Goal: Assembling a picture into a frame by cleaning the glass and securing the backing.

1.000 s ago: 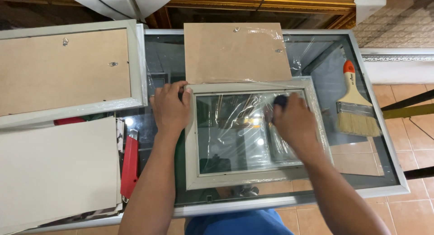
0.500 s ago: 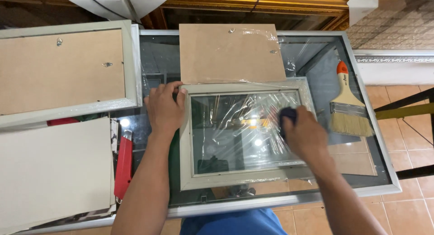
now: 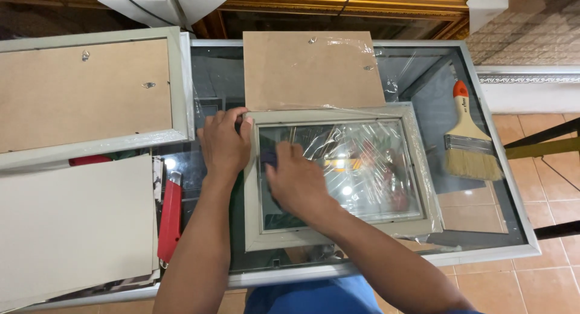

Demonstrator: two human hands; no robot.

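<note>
Swept from the glass's right end to its left, right hand [image 3: 297, 182] clamped on a dark cloth [image 3: 268, 157], left hand [image 3: 225, 142] pressing flat the frame [image 3: 338, 175], lying lengthwise across the bench [image 3: 513, 187].

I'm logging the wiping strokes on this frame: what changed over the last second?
The right hand, with a dark cloth under its fingers, slid across the glass from the frame's right side to its left side, ending close to the left hand. The left hand kept pressing the upper left corner of the pale picture frame. The frame, the paintbrush and the red tool stayed put.
</note>
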